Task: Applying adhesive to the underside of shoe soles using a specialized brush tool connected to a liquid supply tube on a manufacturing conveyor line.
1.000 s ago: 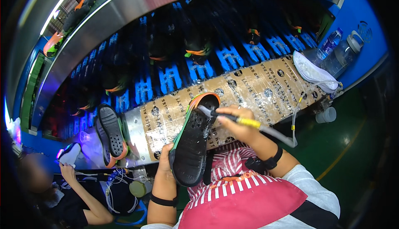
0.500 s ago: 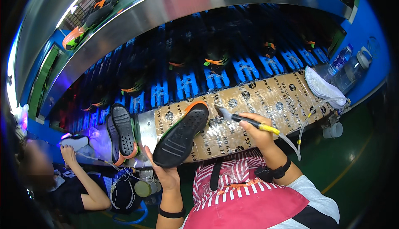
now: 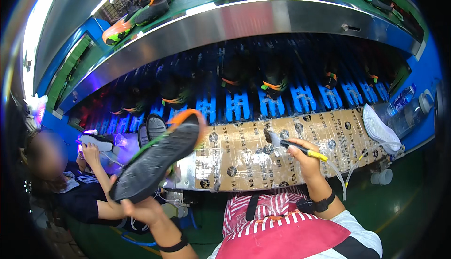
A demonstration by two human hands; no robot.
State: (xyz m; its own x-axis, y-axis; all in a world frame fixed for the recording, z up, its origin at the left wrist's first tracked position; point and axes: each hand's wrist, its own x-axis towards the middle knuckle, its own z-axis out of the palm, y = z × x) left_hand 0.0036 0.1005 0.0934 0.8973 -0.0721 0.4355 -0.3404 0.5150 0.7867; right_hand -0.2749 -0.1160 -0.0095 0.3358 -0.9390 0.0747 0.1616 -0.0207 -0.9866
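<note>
My left hand [image 3: 144, 210] grips a black shoe [image 3: 157, 160] with an orange strap and green edging by its lower end. The shoe is tilted, its grooved sole toward me, and slightly blurred. In my right hand [image 3: 305, 159] is a glue brush [image 3: 282, 141] with a black and yellow handle. A clear tube [image 3: 336, 169] runs from the handle's end. The brush tip is over the cardboard-covered bench [image 3: 249, 160], apart from the shoe. Behind the raised shoe, two more black soles [image 3: 154, 126] show in part.
White shoe soles [image 3: 381, 129] lie at the bench's right end, near plastic bottles [image 3: 401, 100]. A cup [image 3: 383, 177] hangs below. Beyond the bench, blue brackets [image 3: 237, 106] carry shoes under a metal rail [image 3: 225, 24]. At left a co-worker's hand [image 3: 91, 152] holds a white-soled shoe.
My left hand has lifted the shoe off the bench toward the left and tilted it. The brush stays in my right hand. The view has shifted, showing more of the upper belt.
</note>
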